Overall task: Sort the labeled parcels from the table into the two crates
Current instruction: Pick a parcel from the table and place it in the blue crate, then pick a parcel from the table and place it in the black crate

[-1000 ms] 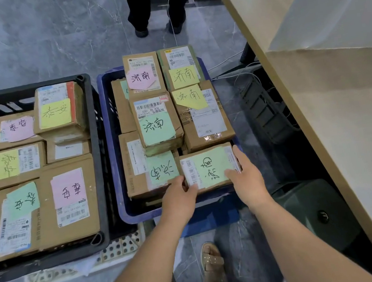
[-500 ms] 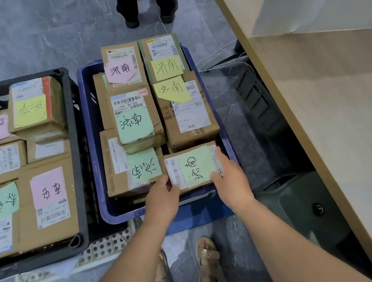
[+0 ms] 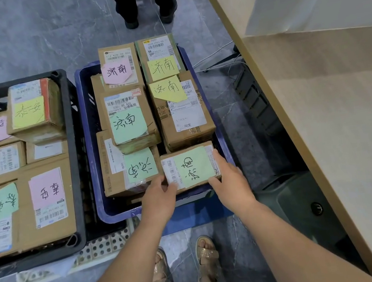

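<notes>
The table (image 3: 349, 140) runs along the right. On the floor beside it sit the black crate (image 3: 75, 157) and, to its right, the blue crate (image 3: 91, 155), both piled with parcels above the rim. That is my worry: the blue one looks full, and the parcel (image 3: 190, 167) sits high at its near right corner. If it is let go on an uneven box or half over the wall, it could tip out toward the feet. I cannot tell if it rests yet. It is a small flat carton with a barcode label and a green note (image 3: 195, 161), characters matching its neighbours'. The left hand (image 3: 160, 199) pinches its near left corner; the right hand (image 3: 231, 182) wraps its right edge
</notes>
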A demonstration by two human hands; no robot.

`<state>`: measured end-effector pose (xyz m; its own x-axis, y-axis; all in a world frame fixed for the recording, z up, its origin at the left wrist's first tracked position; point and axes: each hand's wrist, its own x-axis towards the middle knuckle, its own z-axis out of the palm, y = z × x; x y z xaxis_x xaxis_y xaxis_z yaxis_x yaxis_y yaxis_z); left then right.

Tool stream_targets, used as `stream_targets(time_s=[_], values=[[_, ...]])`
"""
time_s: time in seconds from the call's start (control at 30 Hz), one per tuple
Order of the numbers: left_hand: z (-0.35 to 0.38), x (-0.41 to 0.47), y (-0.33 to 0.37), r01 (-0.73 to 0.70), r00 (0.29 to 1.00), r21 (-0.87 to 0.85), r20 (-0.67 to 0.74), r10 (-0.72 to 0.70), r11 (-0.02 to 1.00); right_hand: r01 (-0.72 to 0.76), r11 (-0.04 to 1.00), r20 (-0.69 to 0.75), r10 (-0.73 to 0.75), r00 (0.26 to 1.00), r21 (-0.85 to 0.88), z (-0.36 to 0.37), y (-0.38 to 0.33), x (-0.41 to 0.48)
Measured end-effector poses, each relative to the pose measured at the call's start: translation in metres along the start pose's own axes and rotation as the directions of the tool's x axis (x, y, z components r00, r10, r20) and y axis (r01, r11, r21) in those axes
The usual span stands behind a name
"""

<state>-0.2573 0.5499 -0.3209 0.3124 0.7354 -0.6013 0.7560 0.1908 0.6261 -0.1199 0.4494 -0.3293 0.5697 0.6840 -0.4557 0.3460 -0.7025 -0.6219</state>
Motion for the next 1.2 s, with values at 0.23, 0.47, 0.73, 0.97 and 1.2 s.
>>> stream_targets(time_s=[0.23,0.47,0.73,0.97,1.2], values=[[-0.003,0.005,0.007,0.0,0.999,0.09,-0.043,0.004,0.996,-0.003,0.993,-0.029,0.0,1.0,-0.122,-0.005,-0.007,0.004],[0.001,0.003,0.01,0.015,0.999,0.104,-0.033,-0.012,0.994,-0.028,0.982,0.025,0.034,0.999,-0.189,-0.009,-0.005,0.001],[-0.018,-0.007,0.014,-0.014,0.999,0.172,-0.028,0.019,0.985,-0.086,0.967,-0.028,0.081,0.996,-0.239,-0.02,-0.019,-0.014],[-0.05,-0.046,0.053,-0.218,0.973,0.272,-0.017,0.231,0.937,-0.044,0.953,-0.136,0.003,0.991,-0.3,-0.057,-0.055,-0.051],[-0.084,-0.11,0.088,-0.515,0.841,0.466,0.109,0.531,0.72,-0.039,0.939,-0.353,-0.089,0.931,-0.34,-0.102,-0.097,-0.137]])
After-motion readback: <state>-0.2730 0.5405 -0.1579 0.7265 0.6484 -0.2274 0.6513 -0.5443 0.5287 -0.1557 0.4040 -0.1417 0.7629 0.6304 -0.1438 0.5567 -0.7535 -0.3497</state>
